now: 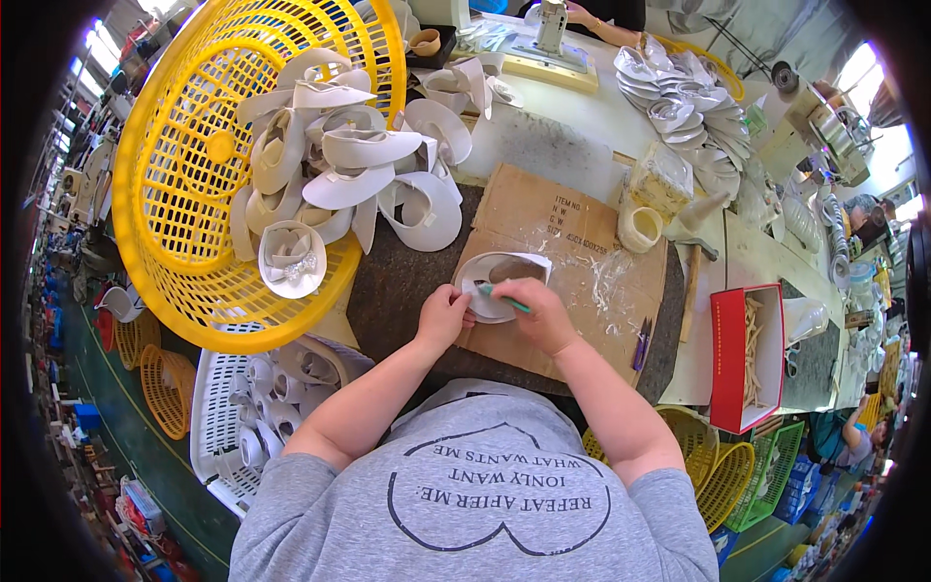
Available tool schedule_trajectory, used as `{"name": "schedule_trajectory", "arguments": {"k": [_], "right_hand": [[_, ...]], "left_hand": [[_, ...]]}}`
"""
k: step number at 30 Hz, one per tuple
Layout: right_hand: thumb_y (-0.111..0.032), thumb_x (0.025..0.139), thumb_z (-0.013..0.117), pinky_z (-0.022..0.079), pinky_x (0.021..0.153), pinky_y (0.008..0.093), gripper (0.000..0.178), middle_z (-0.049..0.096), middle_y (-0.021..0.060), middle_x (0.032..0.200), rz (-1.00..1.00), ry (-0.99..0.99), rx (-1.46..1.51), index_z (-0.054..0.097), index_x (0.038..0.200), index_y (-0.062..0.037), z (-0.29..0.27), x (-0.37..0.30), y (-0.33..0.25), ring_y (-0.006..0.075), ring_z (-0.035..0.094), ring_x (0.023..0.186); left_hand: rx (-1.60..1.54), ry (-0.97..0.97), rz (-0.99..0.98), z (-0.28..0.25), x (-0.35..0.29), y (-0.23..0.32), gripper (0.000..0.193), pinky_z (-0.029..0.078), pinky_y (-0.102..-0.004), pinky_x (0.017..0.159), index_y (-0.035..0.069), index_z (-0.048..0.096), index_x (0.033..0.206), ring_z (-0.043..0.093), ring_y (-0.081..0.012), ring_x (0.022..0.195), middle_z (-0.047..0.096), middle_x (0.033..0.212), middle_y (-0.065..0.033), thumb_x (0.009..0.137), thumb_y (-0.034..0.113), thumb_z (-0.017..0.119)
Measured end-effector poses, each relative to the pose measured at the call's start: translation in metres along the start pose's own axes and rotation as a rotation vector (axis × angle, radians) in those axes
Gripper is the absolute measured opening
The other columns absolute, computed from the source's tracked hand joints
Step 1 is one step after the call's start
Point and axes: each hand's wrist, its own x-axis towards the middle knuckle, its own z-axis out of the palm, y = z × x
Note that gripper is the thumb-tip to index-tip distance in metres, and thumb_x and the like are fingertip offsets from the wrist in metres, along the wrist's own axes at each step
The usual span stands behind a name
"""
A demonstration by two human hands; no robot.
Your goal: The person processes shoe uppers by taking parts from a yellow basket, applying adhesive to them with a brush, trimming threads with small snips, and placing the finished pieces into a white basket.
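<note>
A white curved shoe upper (475, 276) rests on a cardboard sheet (592, 335) in front of me. My left hand (445, 316) pinches its left edge between thumb and fingers. In my right hand (543, 316) is a slim green-handled tool (512, 302), its tip against the inside of the upper. Whether the tool is a brush or a pen is too small to tell. More white shoe uppers (354, 150) lie heaped to the left, in and beside a large tilted yellow basket (145, 209).
Right of the cardboard are a cream pot (640, 229), a hammer (691, 291) and purple-handled snips (641, 346). A red box (729, 359) of pale sticks stands farther right. A white crate (215, 417) of white pieces sits lower left. Stacked white pieces (679, 112) and a sewing machine (551, 29) are behind.
</note>
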Motion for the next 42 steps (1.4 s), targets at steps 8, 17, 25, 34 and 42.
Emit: {"name": "schedule_trajectory", "arguments": {"k": [8, 17, 25, 34, 42], "right_hand": [[-0.008, 0.088, 0.058, 0.05, 0.071, 0.0266, 0.014, 0.059, 0.0067, 0.096, 0.491, 0.447, 0.38, 0.056, 0.101, -0.0055, -0.048, -0.027, -0.018, 0.0161, 0.059, 0.084], [-0.01, 0.089, 0.057, 0.053, 0.071, 0.0275, 0.022, 0.057, 0.009, 0.099, 0.632, 1.0, 0.681, 0.05, 0.109, -0.0038, -0.097, -0.05, 0.003, 0.0169, 0.06, 0.085], [-0.009, 0.09, 0.055, 0.052, 0.071, 0.0263, 0.026, 0.054, 0.006, 0.101, 0.558, 0.967, 0.293, 0.049, 0.114, -0.0019, -0.145, -0.042, 0.035, 0.0142, 0.057, 0.087], [-0.011, 0.088, 0.057, 0.048, 0.067, 0.0245, 0.015, 0.062, 0.0072, 0.086, 0.554, 0.715, -0.258, 0.058, 0.099, -0.0011, -0.175, 0.004, 0.119, 0.0117, 0.06, 0.077], [-0.011, 0.086, 0.057, 0.049, 0.057, 0.0245, 0.02, 0.06, 0.008, 0.086, 0.717, 0.851, 0.125, 0.053, 0.104, -0.0038, -0.189, -0.008, 0.122, 0.0152, 0.06, 0.073]], "left_hand": [[-0.025, 0.182, 0.163, 0.006, -0.03, 0.029, 0.018, 0.05, -0.0228, 0.059, 0.002, 0.05, 0.102, 0.057, -0.0104, 0.065, 0.056, 0.08, -0.0054, 0.092, 0.017, 0.049], [-1.127, -0.16, -0.465, 0.057, 0.02, 0.092, 0.058, 0.035, -0.0424, 0.103, -0.009, 0.029, 0.128, 0.04, -0.0325, 0.123, 0.038, 0.131, -0.0228, 0.092, 0.032, 0.047], [-0.911, -0.087, -0.401, 0.035, -0.03, 0.117, 0.027, 0.044, -0.0352, 0.089, 0.001, 0.044, 0.11, 0.053, -0.0216, 0.103, 0.053, 0.109, -0.0119, 0.093, 0.021, 0.046], [-0.339, -0.172, 0.074, 0.037, -0.01, 0.107, 0.014, 0.044, -0.0259, 0.071, 0.006, 0.055, 0.1, 0.056, -0.0111, 0.077, 0.059, 0.09, -0.0023, 0.09, 0.011, 0.046], [-0.432, -0.131, -0.067, 0.042, -0.015, 0.064, 0.029, 0.046, -0.028, 0.077, 0.003, 0.052, 0.113, 0.057, -0.0121, 0.086, 0.059, 0.099, -0.0045, 0.087, 0.012, 0.044]]}}
